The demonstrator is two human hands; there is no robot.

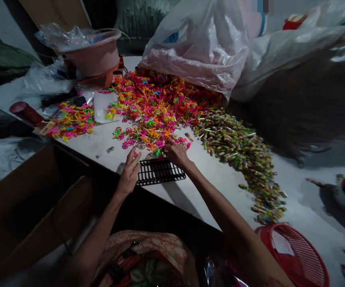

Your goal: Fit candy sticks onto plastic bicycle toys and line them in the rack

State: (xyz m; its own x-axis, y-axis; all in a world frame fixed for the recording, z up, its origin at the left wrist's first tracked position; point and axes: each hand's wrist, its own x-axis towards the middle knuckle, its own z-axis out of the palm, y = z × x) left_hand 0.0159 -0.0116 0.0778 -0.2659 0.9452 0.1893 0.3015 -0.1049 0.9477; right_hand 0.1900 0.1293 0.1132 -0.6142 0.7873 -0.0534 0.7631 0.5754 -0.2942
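A black slatted plastic rack point(160, 172) lies near the table's front edge, between my hands. At its left end is my left hand point(128, 175), fingers bent around a small pink and green plastic piece point(136, 154). My right hand point(176, 154) is over the rack's far edge, its fingertips closed at a small green plastic piece point(158, 152); the fingers partly hide it. Just beyond both hands spreads a heap of bright plastic pieces point(151, 107) in pink, yellow, orange and green, some with wheel shapes.
Right of the heap lies a long pile of small striped tubes point(235, 139). A red basket point(298, 251) stands at the front right. Behind are a large plastic bag point(196, 48) and a pink tub point(95, 56). A smaller colourful pile point(75, 119) and a red cylinder point(26, 112) lie left.
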